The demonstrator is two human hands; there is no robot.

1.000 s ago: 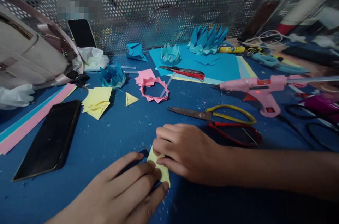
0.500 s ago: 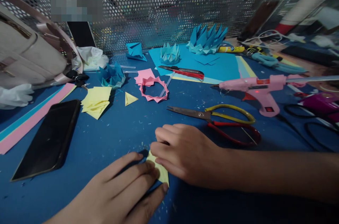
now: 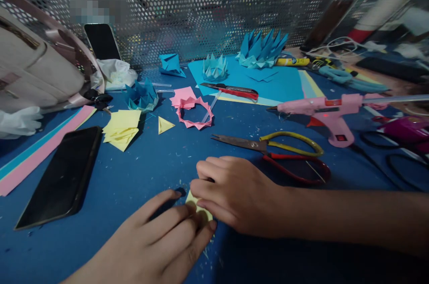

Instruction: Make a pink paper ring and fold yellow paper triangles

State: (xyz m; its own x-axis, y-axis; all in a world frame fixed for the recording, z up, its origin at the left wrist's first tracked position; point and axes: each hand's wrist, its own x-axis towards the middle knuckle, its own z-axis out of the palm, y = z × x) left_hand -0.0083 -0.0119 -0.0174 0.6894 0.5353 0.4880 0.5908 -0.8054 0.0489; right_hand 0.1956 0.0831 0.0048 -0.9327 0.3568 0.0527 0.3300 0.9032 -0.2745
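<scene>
My left hand (image 3: 157, 241) lies flat, fingers together, pinning the small yellow paper piece (image 3: 198, 208) to the blue counter (image 3: 140, 172) so it can't slide, while my right hand (image 3: 234, 194), curled, pinches its upper edge to crease it. Half a second ago more yellow showed; my left fingers have crept over it.
</scene>
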